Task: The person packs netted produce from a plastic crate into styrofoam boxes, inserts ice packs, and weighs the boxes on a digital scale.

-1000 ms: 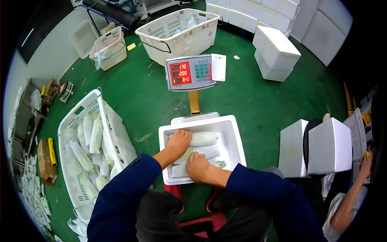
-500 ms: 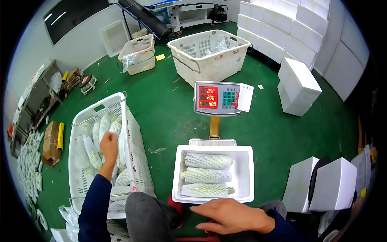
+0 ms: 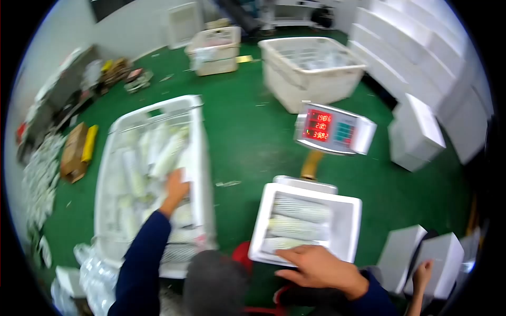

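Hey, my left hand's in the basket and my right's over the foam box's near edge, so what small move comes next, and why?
Probably close your left hand on one net-wrapped vegetable in the basket, if it hasn't one already; blur hides that. It's right among them, and the foam box on the scale shows three with bare space to their right.

Bright, even light fills the room around us, nearly washing out the white box stack [image 3: 406, 47] and leaving a soft sheen on the green floor [image 3: 245, 145]; I can't tell its source. Motion blur smears the view: the left hand [image 3: 176, 189] has soft edges, and the scale display's red digits [image 3: 318, 125] double up. Edges bow into black, bluish-fringed corners.
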Action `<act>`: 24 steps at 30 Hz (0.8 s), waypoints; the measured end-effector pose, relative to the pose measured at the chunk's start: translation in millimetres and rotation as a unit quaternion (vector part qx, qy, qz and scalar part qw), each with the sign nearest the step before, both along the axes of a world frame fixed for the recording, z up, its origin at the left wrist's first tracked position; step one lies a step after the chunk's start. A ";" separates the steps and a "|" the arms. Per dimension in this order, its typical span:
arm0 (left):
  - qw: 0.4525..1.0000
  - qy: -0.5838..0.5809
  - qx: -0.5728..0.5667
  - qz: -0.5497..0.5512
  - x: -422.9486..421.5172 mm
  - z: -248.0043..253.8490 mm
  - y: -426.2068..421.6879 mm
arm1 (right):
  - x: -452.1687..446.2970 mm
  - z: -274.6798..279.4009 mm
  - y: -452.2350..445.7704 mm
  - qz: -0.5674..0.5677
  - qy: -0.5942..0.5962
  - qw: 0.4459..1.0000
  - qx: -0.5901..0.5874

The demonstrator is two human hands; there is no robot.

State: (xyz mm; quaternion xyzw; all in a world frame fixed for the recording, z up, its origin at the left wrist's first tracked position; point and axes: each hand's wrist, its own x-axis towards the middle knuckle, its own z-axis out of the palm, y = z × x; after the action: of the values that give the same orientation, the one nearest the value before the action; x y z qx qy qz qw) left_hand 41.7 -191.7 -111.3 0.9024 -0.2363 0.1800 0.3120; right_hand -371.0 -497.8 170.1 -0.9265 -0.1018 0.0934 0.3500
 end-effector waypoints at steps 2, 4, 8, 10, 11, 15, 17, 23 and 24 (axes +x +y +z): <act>0.995 0.011 0.084 -0.059 26.0 -15.1 10.1 | 5.5 4.3 5.8 0.006 0.023 1.000 -0.012; 0.999 0.035 0.029 -0.006 27.7 -14.5 7.5 | 11.8 8.0 7.7 0.003 0.046 0.999 -0.013; 0.936 0.269 -0.142 0.175 35.1 23.1 32.7 | 18.6 11.7 12.8 -0.009 0.057 0.998 -0.039; 0.904 0.371 -0.176 0.121 31.5 60.7 14.4 | 22.3 14.7 14.5 -0.013 0.068 0.997 -0.040; 0.881 0.422 -0.191 0.093 24.7 71.8 -0.5 | 23.3 14.7 15.8 -0.016 0.078 0.996 -0.040; 0.919 0.357 0.035 0.167 -0.1 81.1 -61.2 | 31.0 -2.6 21.4 0.000 0.083 0.996 -0.017; 0.923 0.343 -0.038 0.171 9.2 68.2 -58.4 | 35.5 -8.0 24.5 0.019 0.081 0.996 -0.020; 0.608 0.620 -0.477 -0.137 -3.4 98.2 27.7 | 17.9 -9.0 -1.0 -0.058 0.046 0.997 -0.017; 0.618 0.598 -0.470 -0.197 -29.4 131.5 32.7 | 17.3 -3.6 -3.6 -0.092 0.058 0.994 -0.011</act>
State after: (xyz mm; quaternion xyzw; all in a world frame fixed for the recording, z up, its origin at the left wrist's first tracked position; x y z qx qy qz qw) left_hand 12.3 -159.1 20.2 0.4721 -0.0527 -0.3789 0.7942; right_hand -353.7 -501.4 166.5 -0.9286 0.0055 0.1156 0.3526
